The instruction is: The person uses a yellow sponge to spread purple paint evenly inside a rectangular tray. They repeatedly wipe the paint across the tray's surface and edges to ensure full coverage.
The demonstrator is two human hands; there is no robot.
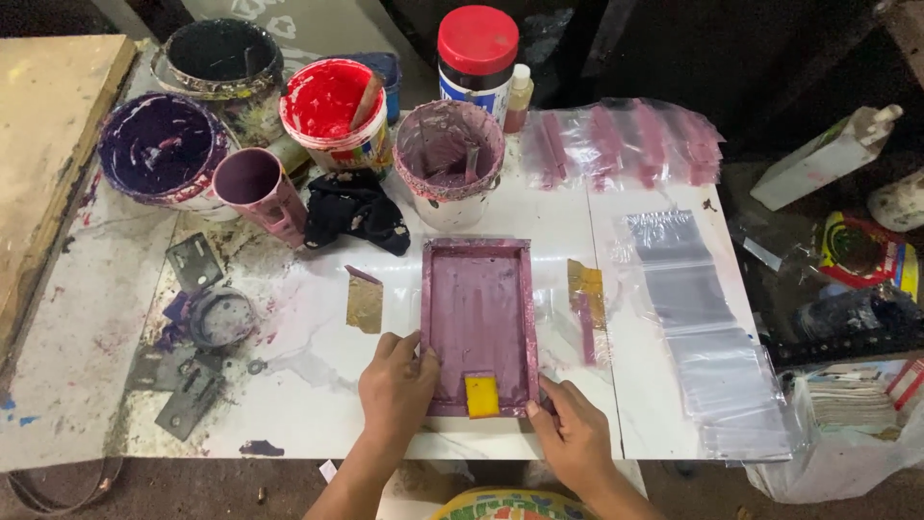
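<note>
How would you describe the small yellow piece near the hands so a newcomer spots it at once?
Start at the white table and find the purple-stained rectangular frame near its front edge. The yellow square piece lies at the frame's near end, between the left hand and right hand. It is the only bright yellow thing on the frame.

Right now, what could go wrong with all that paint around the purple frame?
The left hand and right hand grip the inky purple frame, so fingers may get smeared. The pile of clear plastic bags lies close beside it and might pick up stains. The open purple pot stands just behind; a bump could spill it.
</note>
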